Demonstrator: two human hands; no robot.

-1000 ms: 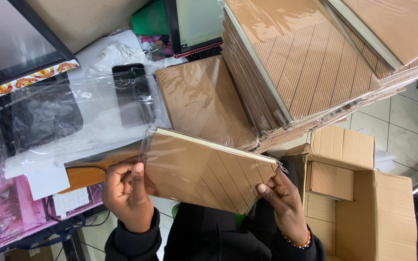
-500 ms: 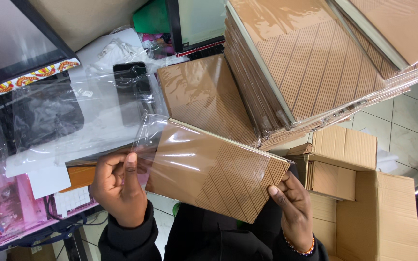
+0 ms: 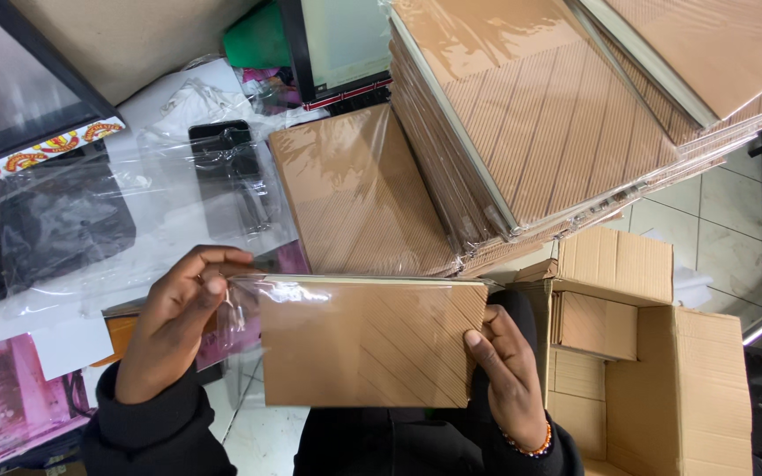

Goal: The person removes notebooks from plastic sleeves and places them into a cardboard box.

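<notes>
Head view, left to right: crumpled clear plastic sleeves (image 3: 134, 211) lie over the cluttered table. The left hand (image 3: 174, 322) is closed in a pinch on the loose open end of a clear plastic bag (image 3: 244, 300), which wraps a flat brown ridged cardboard packet (image 3: 368, 344). That packet lies directly right of the left hand, long axis running left-right, held level in front of the body. The right hand (image 3: 504, 388) grips its right edge, thumb on the front face. Above stands a leaning stack of similar wrapped brown packets (image 3: 522, 115); an open corrugated cardboard box (image 3: 663, 370) sits at far right.
</notes>
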